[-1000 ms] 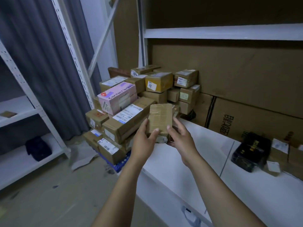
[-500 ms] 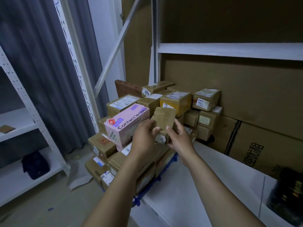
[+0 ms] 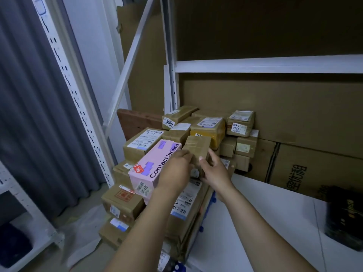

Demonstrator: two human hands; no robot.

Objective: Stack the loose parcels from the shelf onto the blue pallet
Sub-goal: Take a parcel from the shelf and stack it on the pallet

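"Contact lenses" on pink box (image 3: 154, 164)

The long pink cardboard box (image 3: 155, 165) has black letters, purple patches and a red sticker. The small taped cardboard parcel (image 3: 197, 147) is plain brown. One square cardboard box (image 3: 211, 130) is yellow. The plastic pallet (image 3: 212, 201) is blue, the cloth curtain (image 3: 29, 114) grey

Grey curtain (image 3: 29, 114) left; white rack upright (image 3: 74, 107); dim light.

Two hands, my left hand (image 3: 174, 171) and right hand (image 3: 216, 172); one pink box (image 3: 155, 165); one yellow parcel (image 3: 210, 130); one black box (image 3: 343, 218); one blue pallet (image 3: 202, 229); at least twelve brown parcels (image 3: 122, 201).
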